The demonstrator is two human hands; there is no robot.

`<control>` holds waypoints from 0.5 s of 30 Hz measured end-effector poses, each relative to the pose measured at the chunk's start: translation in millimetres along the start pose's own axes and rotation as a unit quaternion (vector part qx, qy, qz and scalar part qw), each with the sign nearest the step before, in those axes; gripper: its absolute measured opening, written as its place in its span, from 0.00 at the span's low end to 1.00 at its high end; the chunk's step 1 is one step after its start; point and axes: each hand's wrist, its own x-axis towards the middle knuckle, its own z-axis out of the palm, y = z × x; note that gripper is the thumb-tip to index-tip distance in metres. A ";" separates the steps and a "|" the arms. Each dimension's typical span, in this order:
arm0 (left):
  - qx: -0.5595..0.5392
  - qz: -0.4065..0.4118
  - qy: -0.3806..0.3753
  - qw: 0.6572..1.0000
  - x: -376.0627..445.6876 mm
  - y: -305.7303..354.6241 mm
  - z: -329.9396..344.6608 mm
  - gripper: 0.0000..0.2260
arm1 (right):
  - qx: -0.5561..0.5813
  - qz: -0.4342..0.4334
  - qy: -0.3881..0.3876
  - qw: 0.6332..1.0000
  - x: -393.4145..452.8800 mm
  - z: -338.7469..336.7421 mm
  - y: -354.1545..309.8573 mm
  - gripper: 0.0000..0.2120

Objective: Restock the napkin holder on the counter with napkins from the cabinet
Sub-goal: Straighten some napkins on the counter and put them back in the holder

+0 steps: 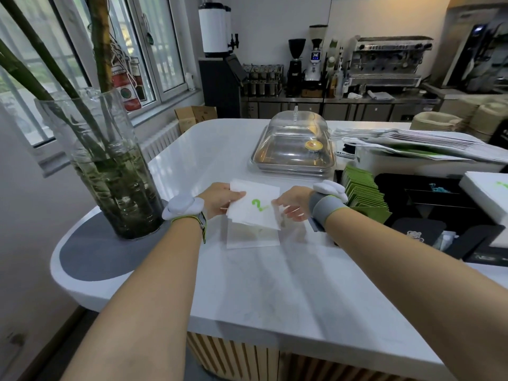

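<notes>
Both forearms extended, left hand (220, 198) pinching with thumb, right hand (292, 203) fingers loosely curled

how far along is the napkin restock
Done: napkins are out of the cabinet. In hand: left hand grips the stack over the clear holder; right hand steadies its edge. Left: seating them fully inside.

A café (espresso machine (390, 61), grinders (297, 64)) behind the counter (247, 270).
</notes>
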 end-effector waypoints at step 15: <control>0.164 -0.140 0.009 0.977 -3.9 -16.7 -7.7 0.07 | 0.030 0.009 -0.021 0.999 1.1 9.4 0.4 0.08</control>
